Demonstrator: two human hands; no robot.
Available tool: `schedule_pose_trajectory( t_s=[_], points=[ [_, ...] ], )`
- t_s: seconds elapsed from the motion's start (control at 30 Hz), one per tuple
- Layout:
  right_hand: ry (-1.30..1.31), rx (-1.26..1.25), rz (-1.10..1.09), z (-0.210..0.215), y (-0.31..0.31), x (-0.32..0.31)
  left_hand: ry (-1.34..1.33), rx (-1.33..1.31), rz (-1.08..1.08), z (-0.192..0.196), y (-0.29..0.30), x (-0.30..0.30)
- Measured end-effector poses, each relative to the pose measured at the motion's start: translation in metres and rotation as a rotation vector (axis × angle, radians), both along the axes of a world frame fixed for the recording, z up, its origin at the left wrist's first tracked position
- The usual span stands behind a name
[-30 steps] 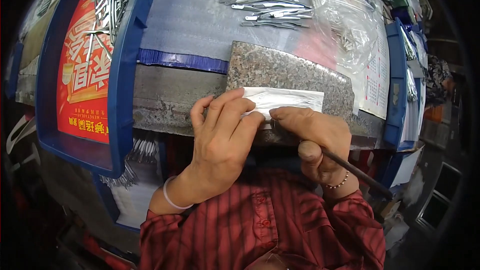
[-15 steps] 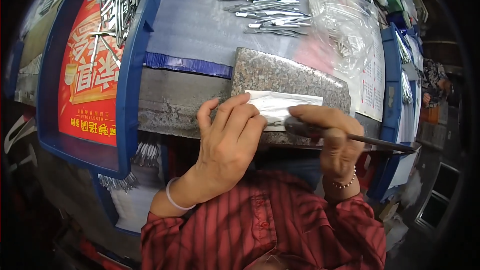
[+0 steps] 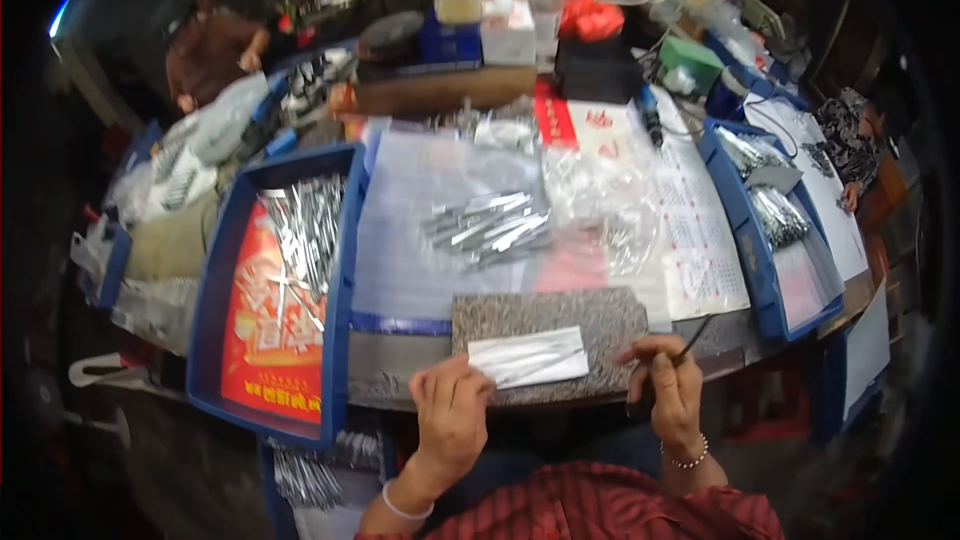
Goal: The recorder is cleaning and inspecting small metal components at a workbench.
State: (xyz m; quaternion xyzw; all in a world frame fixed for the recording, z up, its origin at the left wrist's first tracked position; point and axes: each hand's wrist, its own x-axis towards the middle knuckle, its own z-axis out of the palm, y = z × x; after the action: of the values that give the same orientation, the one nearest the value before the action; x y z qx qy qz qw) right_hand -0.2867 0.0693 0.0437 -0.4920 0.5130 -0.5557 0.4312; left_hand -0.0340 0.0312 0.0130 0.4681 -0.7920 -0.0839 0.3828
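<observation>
My left hand point(image 3: 450, 415) is at the left edge of a white pad point(image 3: 555, 341), its fingers curled together. What they hold, if anything, cannot be made out. Faint thin streaks, perhaps metal pieces, cross the pad, blurred. The pad lies on a speckled stone block point(image 3: 610, 318) at the bench's front edge. Just right of the block, my right hand point(image 3: 668, 390) is closed round a dark tool with a thin shaft point(image 3: 697, 333) pointing up and right. Most of that tool is hidden by the fingers. Beyond the block lies a pile of metal tweezers point(image 3: 490, 228) on plastic sheeting.
A blue tray point(image 3: 345, 340) with many tweezers stands on the left; another blue tray point(image 3: 800, 325) is at the right. Clear plastic bags point(image 3: 610, 205) lie beyond the block. Boxes point(image 3: 508, 35) line the back. One person point(image 3: 210, 45) is far left, another point(image 3: 850, 145) far right.
The view has tilted up, showing more of the bench. My right hand and the dark tool have moved off the pad to the right. My left hand has drawn back to the pad's left edge.
</observation>
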Motion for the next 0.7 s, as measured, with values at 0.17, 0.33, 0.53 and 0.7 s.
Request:
schedule_pose_trajectory(
  t_s=[0.17, 0.33, 0.53, 0.7],
  points=[
    [-0.252, 0.113, 0.235, -0.006, 0.011, 0.005, 0.113, -0.066, -0.045, 0.038, 0.028, 0.0],
    [-0.373, 0.163, 0.409, -0.005, 0.025, 0.009, 0.129, -0.153, -0.088, 0.054, 0.059, -0.012],
    [-0.303, 0.207, 0.353, 0.014, 0.05, 0.009, 0.147, -0.052, -0.108, 0.04, 0.087, -0.006],
    [-0.291, 0.188, 0.292, 0.024, 0.069, 0.01, 0.164, -0.101, -0.109, 0.047, 0.103, -0.001]
  ],
)
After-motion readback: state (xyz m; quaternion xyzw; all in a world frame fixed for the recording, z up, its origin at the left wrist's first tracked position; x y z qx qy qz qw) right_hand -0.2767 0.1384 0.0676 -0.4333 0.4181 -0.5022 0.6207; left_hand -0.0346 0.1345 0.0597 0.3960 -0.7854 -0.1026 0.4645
